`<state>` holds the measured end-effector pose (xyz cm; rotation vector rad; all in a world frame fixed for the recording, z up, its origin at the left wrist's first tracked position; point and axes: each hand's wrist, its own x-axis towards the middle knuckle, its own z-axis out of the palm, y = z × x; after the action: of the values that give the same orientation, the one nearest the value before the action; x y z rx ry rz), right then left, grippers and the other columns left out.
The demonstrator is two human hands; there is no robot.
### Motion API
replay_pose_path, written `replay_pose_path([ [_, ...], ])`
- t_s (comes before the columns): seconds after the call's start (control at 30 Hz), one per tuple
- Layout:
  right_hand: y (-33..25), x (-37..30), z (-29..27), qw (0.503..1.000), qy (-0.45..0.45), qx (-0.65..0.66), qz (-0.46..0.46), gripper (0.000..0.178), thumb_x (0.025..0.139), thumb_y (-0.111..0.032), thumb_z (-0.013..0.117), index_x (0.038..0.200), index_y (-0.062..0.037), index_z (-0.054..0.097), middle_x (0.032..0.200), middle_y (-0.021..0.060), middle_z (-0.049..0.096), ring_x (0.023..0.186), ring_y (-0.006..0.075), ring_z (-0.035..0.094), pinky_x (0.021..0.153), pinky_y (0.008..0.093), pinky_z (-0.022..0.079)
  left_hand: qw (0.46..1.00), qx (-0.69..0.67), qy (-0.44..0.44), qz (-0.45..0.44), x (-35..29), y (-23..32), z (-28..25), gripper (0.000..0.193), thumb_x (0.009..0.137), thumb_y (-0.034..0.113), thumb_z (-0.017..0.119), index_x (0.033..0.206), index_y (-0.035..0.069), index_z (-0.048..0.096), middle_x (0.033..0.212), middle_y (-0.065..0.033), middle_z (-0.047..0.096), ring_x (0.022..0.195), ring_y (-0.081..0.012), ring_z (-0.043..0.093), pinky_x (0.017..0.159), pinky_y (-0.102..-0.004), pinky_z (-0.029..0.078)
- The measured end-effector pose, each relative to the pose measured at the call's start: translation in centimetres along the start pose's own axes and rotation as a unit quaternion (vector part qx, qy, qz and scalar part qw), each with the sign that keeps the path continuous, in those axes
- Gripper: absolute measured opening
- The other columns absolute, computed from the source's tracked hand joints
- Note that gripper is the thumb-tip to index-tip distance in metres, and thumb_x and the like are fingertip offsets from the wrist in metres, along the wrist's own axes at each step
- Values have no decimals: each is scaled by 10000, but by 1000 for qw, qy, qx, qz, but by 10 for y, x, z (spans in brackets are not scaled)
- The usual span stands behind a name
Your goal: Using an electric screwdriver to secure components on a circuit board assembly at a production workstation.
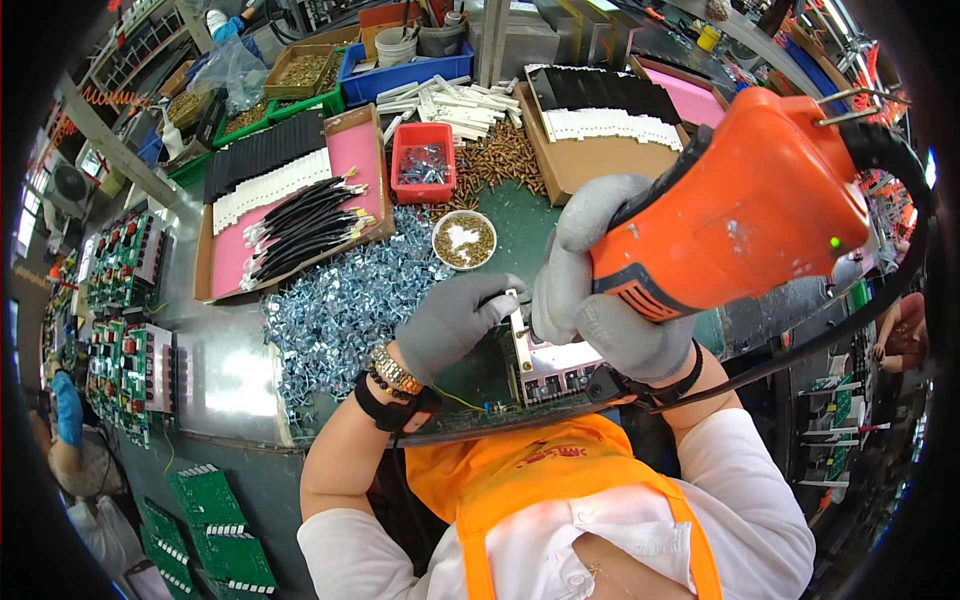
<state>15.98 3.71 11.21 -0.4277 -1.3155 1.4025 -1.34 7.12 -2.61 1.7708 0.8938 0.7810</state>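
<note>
My right hand [610, 290], in a grey glove, is wrapped round an orange electric screwdriver [740, 215] with a black cable. Its lower end is hidden behind the fingers, above a circuit board with a silver metal plate [548, 355]. The board lies close to the bench's near edge. My left hand [455, 325], also gloved, has thumb and index finger pinched at the plate's upper left corner. What lies between those fingertips is too small to make out. Just beyond stands a round white tub [464, 214] of small brass-coloured screws.
Loose metal clips [345, 310] are heaped left of my left hand. Behind are a red bin [423, 130], a pile of brass-coloured parts [500, 160] and cardboard trays [388, 195]. Green circuit boards [222, 525] lie at lower left. The screwdriver's cable [880, 305] loops down the right side.
</note>
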Motion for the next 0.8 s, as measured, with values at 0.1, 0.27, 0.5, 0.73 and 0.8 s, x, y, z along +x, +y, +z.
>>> replay_pose_path([
  [0.1,-5,-3,0,1000,-10,-3,0,568,794,-167,730,1268,-79,431,682,15,529,508,154,488,487,299,407,998,36,-28,-49,-6,5,-4,326,939,296,560,1135,47,637,1016,-159,673,954,-312,640,832,-350,489],
  [0.27,-18,-11,0,998,-43,35,-9,556,796,-158,724,1263,-79,433,688,17,532,520,154,494,498,299,413,999,26,-12,-25,-7,11,-6,330,939,291,557,1138,40,635,1026,-165,672,961,-313,642,843,-352,488],
  [0.5,-16,-9,1,985,-137,97,-40,540,799,-145,717,1256,-79,436,696,20,536,537,155,503,513,299,421,992,127,16,-3,-9,19,-7,314,944,268,557,1136,33,637,1032,-163,674,964,-303,645,850,-352,488],
  [0.73,-14,-4,1,983,-153,98,-37,525,802,-132,709,1249,-79,439,705,24,541,553,156,513,527,299,428,995,97,21,-11,-10,25,-8,318,948,283,558,1134,40,642,1026,-157,676,958,-296,647,846,-351,489],
  [0.8,-10,-3,3,983,-151,101,-33,520,803,-129,706,1247,-79,440,707,25,542,558,156,515,532,299,431,994,107,20,-11,-9,22,-8,320,946,286,561,1137,42,642,1031,-158,676,961,-300,646,842,-351,490],
])
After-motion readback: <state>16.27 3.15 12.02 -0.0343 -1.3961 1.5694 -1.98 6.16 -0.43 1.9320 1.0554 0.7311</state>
